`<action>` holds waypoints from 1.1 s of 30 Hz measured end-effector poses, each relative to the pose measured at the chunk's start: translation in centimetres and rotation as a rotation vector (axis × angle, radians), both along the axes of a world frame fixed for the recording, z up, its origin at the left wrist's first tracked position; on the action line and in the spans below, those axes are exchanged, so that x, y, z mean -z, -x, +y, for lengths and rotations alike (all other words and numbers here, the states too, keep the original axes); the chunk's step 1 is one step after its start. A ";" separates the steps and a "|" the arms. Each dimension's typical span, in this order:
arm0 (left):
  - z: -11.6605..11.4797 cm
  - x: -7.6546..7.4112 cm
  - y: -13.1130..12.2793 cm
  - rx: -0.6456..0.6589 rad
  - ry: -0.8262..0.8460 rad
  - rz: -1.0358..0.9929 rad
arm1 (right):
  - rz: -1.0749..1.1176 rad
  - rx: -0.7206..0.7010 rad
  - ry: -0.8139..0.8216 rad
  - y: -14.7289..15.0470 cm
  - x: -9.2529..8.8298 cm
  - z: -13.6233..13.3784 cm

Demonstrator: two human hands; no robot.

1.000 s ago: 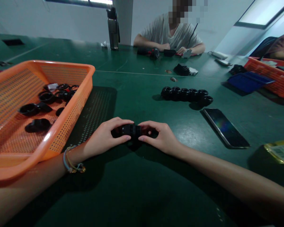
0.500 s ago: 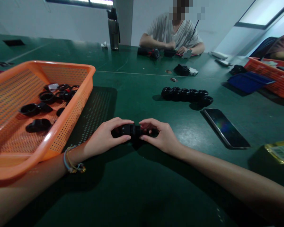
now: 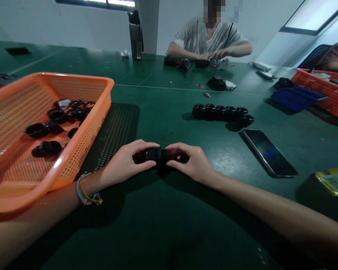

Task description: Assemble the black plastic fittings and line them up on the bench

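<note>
My left hand (image 3: pixel 124 165) and my right hand (image 3: pixel 192 162) meet low over the green table (image 3: pixel 169 225), both closed on one black cylindrical fitting (image 3: pixel 155 154). The left fingers wrap its left end, the right fingers pinch its right end. Only the middle of the fitting shows between them. An orange mesh basket (image 3: pixel 81 131) at my left holds several loose black rings (image 3: pixel 56 116). A row of several assembled black fittings (image 3: pixel 222 112) lies further out on the table, right of centre.
A dark phone (image 3: pixel 269 152) lies face up at my right, a yellow-rimmed tray (image 3: pixel 334 180) beyond it. Across the table a person (image 3: pixel 211 37) works with small parts. A metal bottle (image 3: pixel 135 35), a blue tray (image 3: pixel 294 97) and another orange basket (image 3: pixel 323 90) stand far off.
My hands stay on the fitting with only slight finger shifts. The person across the table has raised and moved both arms.
</note>
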State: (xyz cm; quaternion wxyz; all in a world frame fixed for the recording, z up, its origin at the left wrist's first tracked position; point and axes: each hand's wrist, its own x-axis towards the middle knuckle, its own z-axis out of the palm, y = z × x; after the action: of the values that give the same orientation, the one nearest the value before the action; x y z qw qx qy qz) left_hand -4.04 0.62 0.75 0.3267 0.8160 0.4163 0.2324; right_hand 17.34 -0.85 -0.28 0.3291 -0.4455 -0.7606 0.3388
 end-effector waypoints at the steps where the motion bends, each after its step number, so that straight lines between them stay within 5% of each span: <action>1: 0.0 0.0 0.0 0.000 0.003 -0.001 | -0.002 0.001 0.000 0.0 0.0 0.0; 33: -0.1 -0.1 0.0 -0.007 0.001 0.002 | -0.002 -0.011 0.019 -0.1 0.1 -0.1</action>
State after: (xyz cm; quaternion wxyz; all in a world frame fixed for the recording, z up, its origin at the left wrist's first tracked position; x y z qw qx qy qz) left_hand -4.07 0.56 0.81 0.3261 0.8146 0.4197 0.2325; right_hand 17.49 -0.90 -0.37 0.3223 -0.4449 -0.7599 0.3474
